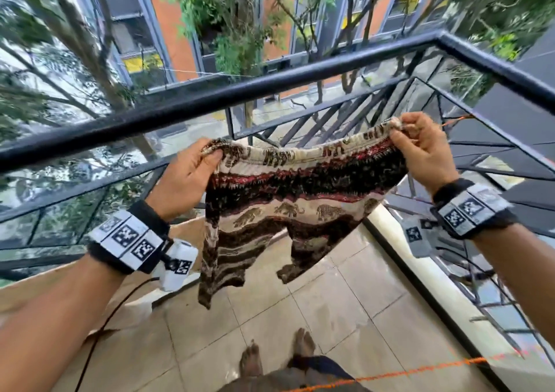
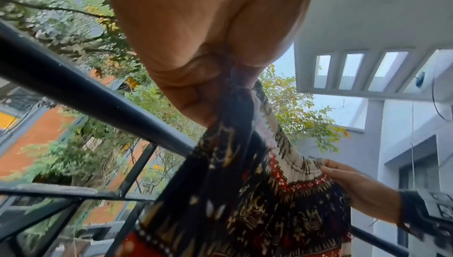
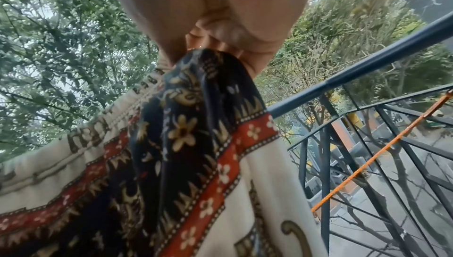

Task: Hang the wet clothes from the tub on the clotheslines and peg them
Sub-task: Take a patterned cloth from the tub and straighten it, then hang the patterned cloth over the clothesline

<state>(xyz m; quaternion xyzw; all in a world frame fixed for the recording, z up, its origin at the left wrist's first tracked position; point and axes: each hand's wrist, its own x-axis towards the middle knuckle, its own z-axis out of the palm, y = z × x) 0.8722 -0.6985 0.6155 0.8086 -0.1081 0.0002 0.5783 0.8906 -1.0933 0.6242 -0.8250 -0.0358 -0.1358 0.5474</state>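
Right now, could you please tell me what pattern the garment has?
The elephant-print shorts show cream, black and red bands with elephants and flowers; the head view shows them best.

A thick black handrail (image 1: 270, 85) sweeps across the scene, turning a corner at far right. Under it sits a railing of slanted black bars (image 1: 324, 121) with glass panes. Beige floor tiles (image 1: 315, 310) glisten below, and two bare feet (image 1: 279, 358) stand on them at the near edge. A black cable (image 1: 102, 328) trails down at near left. Beyond the rail, leafy trees (image 1: 228, 22) crowd an orange building with grey-framed windows (image 1: 168, 22). The left wrist view catches a white building (image 2: 382, 34) to the right.
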